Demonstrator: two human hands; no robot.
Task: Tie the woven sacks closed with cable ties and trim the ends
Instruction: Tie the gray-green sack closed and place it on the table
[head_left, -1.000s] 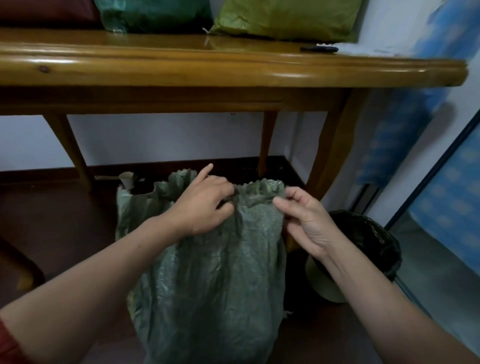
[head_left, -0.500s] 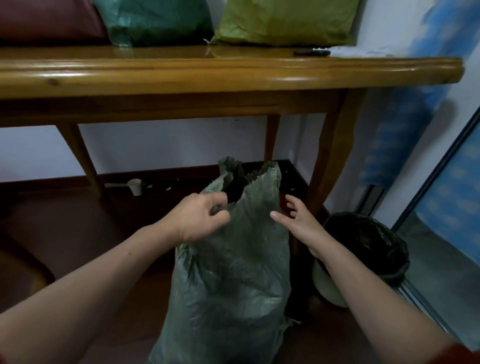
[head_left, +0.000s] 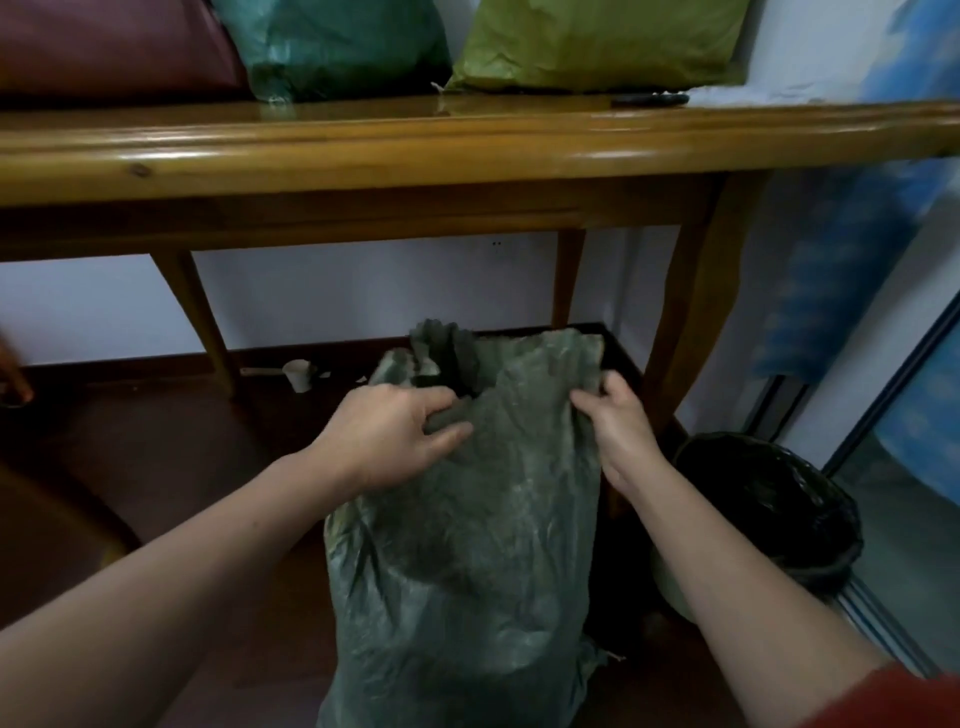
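Note:
A grey-green woven sack (head_left: 467, 561) stands upright on the dark floor in front of a wooden table. Its mouth is partly gathered and still gapes at the top. My left hand (head_left: 389, 431) grips a bunched fold of the sack's upper left edge, thumb below and fingers curled over it. My right hand (head_left: 618, 421) grips the sack's upper right edge from the side. No cable tie or cutter shows in either hand.
The wooden table (head_left: 467, 150) spans the view above the sack, carrying a dark red sack (head_left: 104, 47), a teal sack (head_left: 337, 47) and an olive sack (head_left: 597, 41). A black-lined bin (head_left: 769, 509) stands right of the sack. A small white scoop (head_left: 298, 371) lies under the table.
The sack's wide-spread mouth has been drawn in narrower. My right hand went from touching the right edge with loose fingers to gripping it. My left hand keeps its hold on the left fold.

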